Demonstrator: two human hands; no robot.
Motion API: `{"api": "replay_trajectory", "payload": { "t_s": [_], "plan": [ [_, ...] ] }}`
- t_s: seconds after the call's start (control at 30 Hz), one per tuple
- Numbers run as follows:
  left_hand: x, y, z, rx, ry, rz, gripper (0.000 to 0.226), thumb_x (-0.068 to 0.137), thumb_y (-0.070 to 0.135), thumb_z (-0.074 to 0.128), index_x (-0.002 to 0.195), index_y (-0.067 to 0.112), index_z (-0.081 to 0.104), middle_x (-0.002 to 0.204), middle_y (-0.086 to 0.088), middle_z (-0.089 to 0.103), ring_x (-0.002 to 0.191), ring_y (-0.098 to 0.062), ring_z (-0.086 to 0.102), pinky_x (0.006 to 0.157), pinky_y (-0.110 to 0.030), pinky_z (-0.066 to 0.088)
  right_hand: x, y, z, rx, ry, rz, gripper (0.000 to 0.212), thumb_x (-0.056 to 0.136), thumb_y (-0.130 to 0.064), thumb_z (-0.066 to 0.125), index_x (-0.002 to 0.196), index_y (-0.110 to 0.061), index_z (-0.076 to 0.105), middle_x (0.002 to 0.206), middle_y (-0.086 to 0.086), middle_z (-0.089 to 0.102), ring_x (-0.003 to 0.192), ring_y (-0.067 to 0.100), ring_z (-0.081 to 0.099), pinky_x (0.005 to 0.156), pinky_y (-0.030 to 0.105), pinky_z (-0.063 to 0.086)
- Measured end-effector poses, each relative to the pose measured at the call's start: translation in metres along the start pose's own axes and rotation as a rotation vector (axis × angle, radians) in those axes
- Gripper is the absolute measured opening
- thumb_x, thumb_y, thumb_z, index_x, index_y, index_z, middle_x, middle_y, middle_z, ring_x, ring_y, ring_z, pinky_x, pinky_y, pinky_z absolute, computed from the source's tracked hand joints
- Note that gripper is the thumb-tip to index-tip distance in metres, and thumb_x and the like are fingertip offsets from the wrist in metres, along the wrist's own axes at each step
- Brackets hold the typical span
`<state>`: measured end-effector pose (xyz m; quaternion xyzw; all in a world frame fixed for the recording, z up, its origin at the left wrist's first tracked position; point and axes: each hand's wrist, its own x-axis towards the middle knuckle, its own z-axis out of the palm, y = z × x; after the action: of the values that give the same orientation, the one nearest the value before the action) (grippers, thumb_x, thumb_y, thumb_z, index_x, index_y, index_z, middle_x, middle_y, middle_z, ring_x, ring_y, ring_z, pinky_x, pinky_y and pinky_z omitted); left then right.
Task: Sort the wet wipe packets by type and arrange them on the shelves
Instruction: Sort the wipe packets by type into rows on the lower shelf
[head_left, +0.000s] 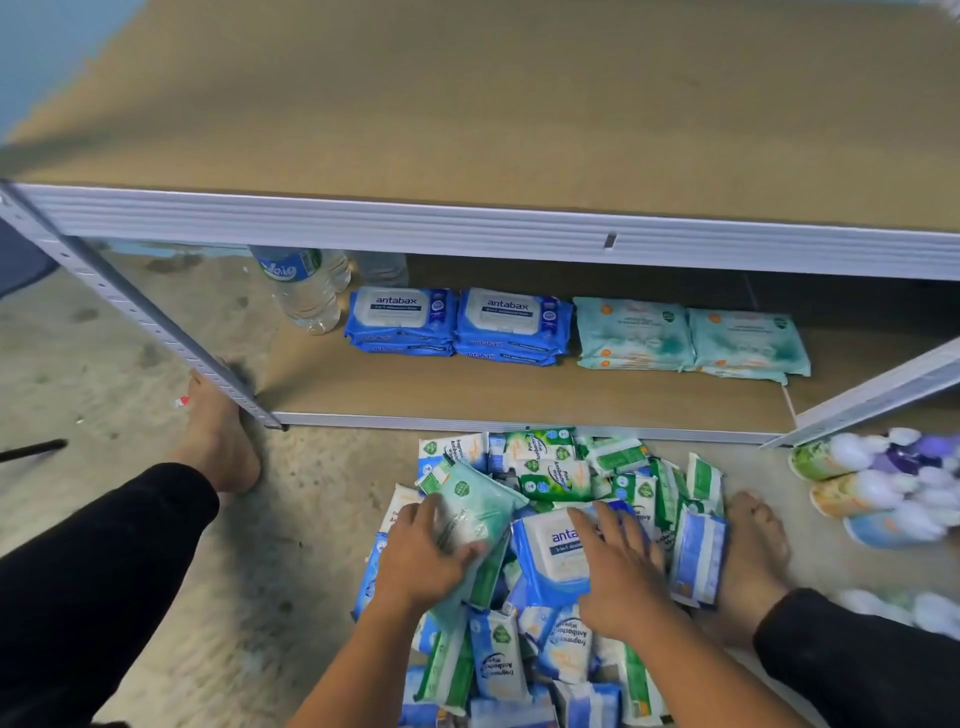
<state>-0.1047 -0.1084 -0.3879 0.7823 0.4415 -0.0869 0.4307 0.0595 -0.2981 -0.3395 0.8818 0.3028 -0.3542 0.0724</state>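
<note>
Teal packet (480, 504) gripped in curled left hand (421, 561) atop near floor heap (561, 467); blue antabax packet (545, 561) pressed under flat, spread right hand (618, 577); farther off, blue stacks (457, 322) left and teal stacks (691, 338) right, on lower shelf (467, 389).

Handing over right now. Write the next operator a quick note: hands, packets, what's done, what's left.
Left hand grips a teal packet over the floor pile. Right hand lies flat on a blue packet there.
Done: two blue stacks and two teal stacks on the bottom shelf.
Left: the mixed pile, including green and white-blue kinds, none of which shows on a shelf.
</note>
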Motion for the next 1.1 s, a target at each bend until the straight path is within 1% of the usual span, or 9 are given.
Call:
{"api": "replay_trajectory", "payload": {
  "t_s": [0.1,0.23,0.37,0.47,0.57,0.63,0.8,0.97,1.1],
  "plan": [
    [0.0,-0.003,0.01,0.158,-0.065,-0.025,0.126,0.062,0.081,0.071,0.159,0.03,0.008,0.161,-0.006,0.019,0.147,-0.03,0.021,0.118,-0.049,0.03,0.01,0.003,0.0,-0.164,-0.096,-0.093,0.119,0.078,-0.017,0.071,0.156,-0.038,-0.017,0.164,-0.007,-0.024,0.152,0.03,-0.019,0.121,0.056,-0.001],
    [0.0,-0.006,0.019,0.194,-0.002,-0.009,0.119,0.068,0.073,0.068,0.157,0.034,-0.001,0.155,-0.004,0.028,0.139,-0.028,0.032,0.111,-0.046,0.039,0.025,0.007,-0.003,-0.291,-0.047,-0.141,0.119,0.078,-0.026,0.076,0.158,-0.029,-0.013,0.166,-0.004,-0.009,0.153,0.03,-0.011,0.119,0.057,0.0],
    [0.004,-0.007,0.016,0.02,0.012,-0.053,0.135,0.056,0.073,0.076,0.159,0.026,0.002,0.151,0.001,0.037,0.138,-0.023,0.038,0.109,-0.043,0.042,0.033,0.008,-0.008,-0.325,-0.035,-0.194,0.114,0.072,-0.034,0.079,0.158,-0.024,0.005,0.165,-0.001,0.003,0.154,0.027,-0.006,0.12,0.058,-0.001],
    [0.007,-0.002,0.004,-0.021,0.04,-0.002,0.138,0.046,0.073,0.079,0.157,0.024,0.015,0.143,0.003,0.048,0.129,-0.017,0.048,0.106,-0.037,0.046,0.036,0.007,-0.019,-0.331,-0.01,-0.279,0.105,0.064,-0.037,0.078,0.152,-0.021,0.023,0.154,0.001,0.027,0.148,0.025,0.017,0.12,0.054,0.005],
    [0.02,0.013,-0.02,0.076,0.054,0.069,0.122,0.053,0.061,0.086,0.152,0.02,0.029,0.139,0.003,0.05,0.124,-0.018,0.051,0.104,-0.034,0.045,0.038,0.014,-0.038,-0.263,0.021,-0.332,0.09,0.06,-0.044,0.078,0.139,-0.026,0.038,0.136,-0.004,0.043,0.127,0.02,0.043,0.114,0.045,0.028],
    [0.033,0.029,-0.036,0.123,0.066,0.123,0.121,0.053,0.056,0.088,0.152,0.017,0.029,0.141,-0.001,0.049,0.125,-0.021,0.051,0.105,-0.036,0.044,0.039,0.023,-0.061,-0.236,0.063,-0.369,0.078,0.06,-0.051,0.075,0.128,-0.031,0.044,0.122,-0.007,0.047,0.114,0.018,0.051,0.103,0.043,0.041],
    [0.075,0.099,-0.071,0.344,0.126,0.322,0.118,0.049,0.072,0.074,0.147,0.019,0.035,0.131,-0.002,0.055,0.116,-0.026,0.054,0.103,-0.045,0.045,0.047,0.062,-0.132,-0.325,0.261,-0.332,0.07,0.059,-0.059,0.068,0.122,-0.033,0.051,0.116,-0.009,0.05,0.11,0.018,0.054,0.098,0.039,0.039],
    [0.119,0.178,-0.064,0.502,0.166,0.488,0.108,0.061,0.061,0.083,0.15,0.024,0.034,0.144,-0.002,0.05,0.128,-0.028,0.048,0.112,-0.048,0.032,0.064,0.112,-0.166,-0.32,0.283,-0.17,0.062,0.062,-0.06,0.065,0.118,-0.034,0.056,0.109,-0.008,0.052,0.105,0.018,0.055,0.095,0.039,0.037],
    [0.157,0.232,-0.037,0.538,0.154,0.562,0.112,0.058,0.059,0.082,0.151,0.026,0.03,0.142,-0.002,0.049,0.128,-0.027,0.047,0.11,-0.048,0.034,0.082,0.143,-0.171,-0.308,0.291,-0.085,0.068,0.063,-0.064,0.067,0.122,-0.034,0.054,0.117,-0.006,0.054,0.113,0.02,0.054,0.096,0.041,0.038]
  ]
}}
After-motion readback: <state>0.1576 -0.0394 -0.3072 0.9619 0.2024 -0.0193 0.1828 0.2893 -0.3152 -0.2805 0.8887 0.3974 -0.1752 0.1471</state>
